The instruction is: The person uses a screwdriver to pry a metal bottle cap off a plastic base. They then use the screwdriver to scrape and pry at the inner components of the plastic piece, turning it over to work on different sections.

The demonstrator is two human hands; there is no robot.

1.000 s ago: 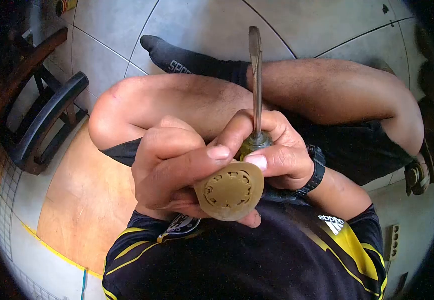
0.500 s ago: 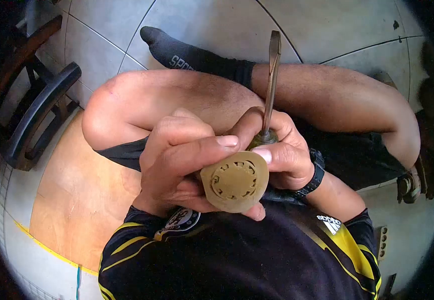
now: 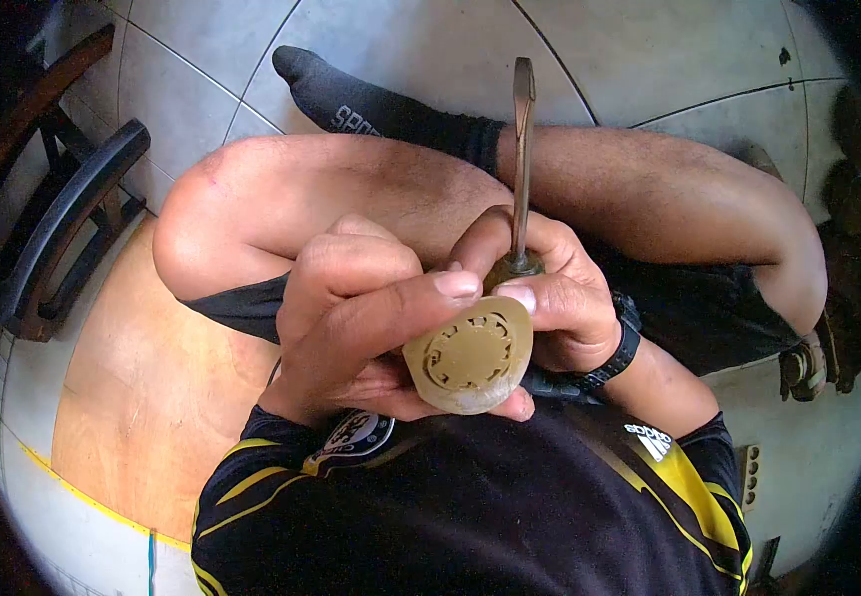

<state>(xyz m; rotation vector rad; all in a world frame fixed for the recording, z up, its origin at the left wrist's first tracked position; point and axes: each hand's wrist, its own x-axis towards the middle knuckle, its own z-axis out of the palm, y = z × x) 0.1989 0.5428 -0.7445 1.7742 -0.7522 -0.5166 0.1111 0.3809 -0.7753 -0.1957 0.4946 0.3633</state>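
In the head view, my left hand [image 3: 351, 313] is closed around a round, tan piece with a ring of small notches in its face [image 3: 468, 358]. Its fingers grip the edge, with the notched side toward me. My right hand [image 3: 574, 308] is wrapped round a flat-blade screwdriver [image 3: 523, 169], whose metal shaft points away from me. Most of the screwdriver's handle is hidden in that hand. The right thumb lies at the upper right rim of the tan piece, and the two hands meet there.
Crossed legs [image 3: 311, 189] lie beyond my hands on the tiled floor [image 3: 649, 50]. A dark wooden frame [image 3: 88, 209] stands at left, by a light wooden board [image 3: 143, 387]. At right are a metal part [image 3: 805, 368] and a small strip with holes [image 3: 750, 477].
The screwdriver's shaft has swung a little left and now stands more upright. The tan piece has tilted and turned slightly in my left hand, and light now catches its lower edge.
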